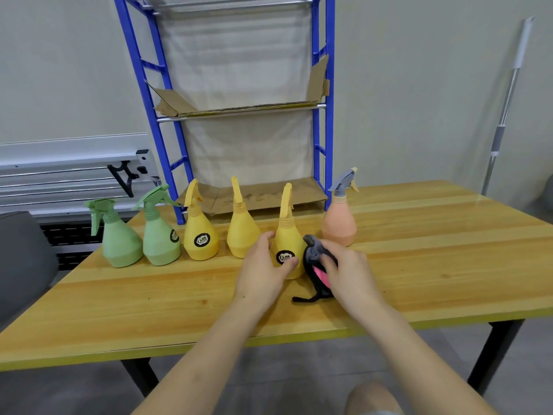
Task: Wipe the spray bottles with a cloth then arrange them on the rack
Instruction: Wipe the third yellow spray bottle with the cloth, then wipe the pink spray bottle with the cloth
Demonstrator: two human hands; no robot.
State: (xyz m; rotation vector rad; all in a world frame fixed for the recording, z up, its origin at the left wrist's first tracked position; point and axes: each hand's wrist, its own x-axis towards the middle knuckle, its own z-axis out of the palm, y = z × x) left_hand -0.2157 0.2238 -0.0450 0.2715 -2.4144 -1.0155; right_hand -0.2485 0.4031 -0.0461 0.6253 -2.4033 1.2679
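Note:
Several spray bottles stand in a row on the wooden table [419, 265]. My left hand [264, 269] grips the rightmost yellow bottle [288, 235], which stands on the table. My right hand [344, 269] holds a dark grey and black cloth [314, 259] with a pink patch against that bottle's right side. Left of it stand two more yellow bottles [200, 235] [241, 232] and two green ones [121, 238] [160, 235]. A peach bottle with a grey trigger [340, 218] stands to the right. The blue rack [239, 109] stands behind the table, its shelves lined with cardboard and bare of bottles.
A metal pole [505, 106] leans on the wall at the right. Grey metal rails [59, 175] lie at the back left, and a dark grey cushion [21, 265] sits by the table's left edge. My knee [371, 398] shows below the table's front edge.

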